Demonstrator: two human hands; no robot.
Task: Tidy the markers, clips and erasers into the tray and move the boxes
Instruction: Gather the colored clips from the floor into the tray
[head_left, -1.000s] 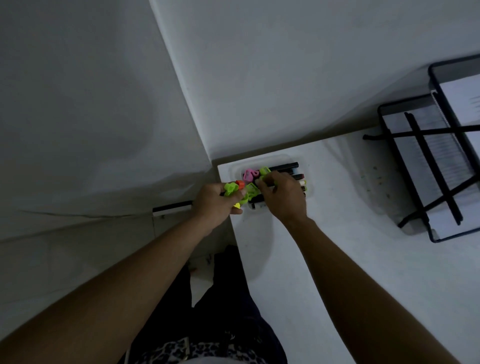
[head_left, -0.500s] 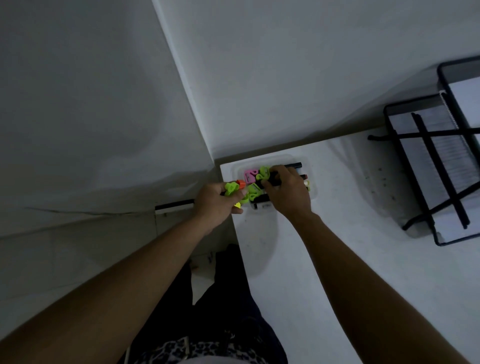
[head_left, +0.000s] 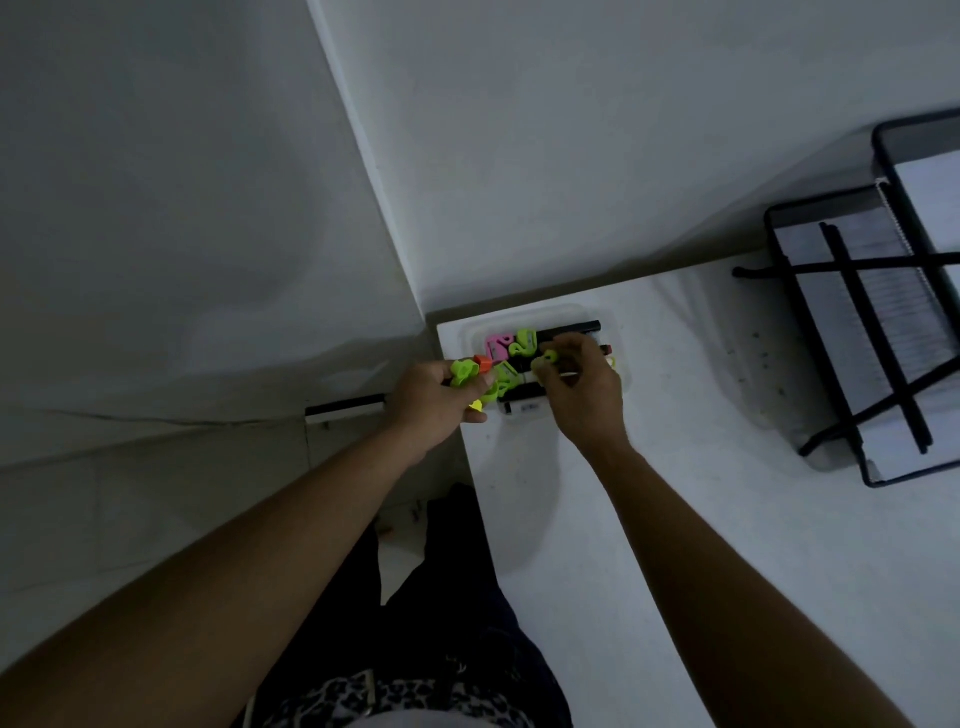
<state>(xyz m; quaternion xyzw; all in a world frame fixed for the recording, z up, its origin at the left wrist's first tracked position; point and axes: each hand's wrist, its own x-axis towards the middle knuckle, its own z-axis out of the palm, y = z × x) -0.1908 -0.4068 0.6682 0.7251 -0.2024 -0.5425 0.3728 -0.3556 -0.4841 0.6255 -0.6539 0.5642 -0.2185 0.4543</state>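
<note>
Tray (head_left: 621, 332): clear plastic, at the far left corner of the table (head_left: 701, 545), close to the wall.
Markers (head_left: 569, 328): black, lying lengthwise in the tray; the count is unclear under the hand.
Loose clips (head_left: 497, 347): 1 pink and 1 green, on the markers at the tray's left end.
Right hand (head_left: 584, 395): over the tray's middle, fingertips curled in, pinching 1 green clip (head_left: 548, 358) just above the markers.
Left hand (head_left: 426, 397): at the tray's left edge, partly off the table, fingers curled round a clip bunch (head_left: 464, 371), all green.
Orange piece (head_left: 483, 364): sticks out of the left hand's grip, beside the bunch; too small to name.
Rack (head_left: 857, 338): black wire, holding white paper, at the table's right, well apart from the tray.
</note>
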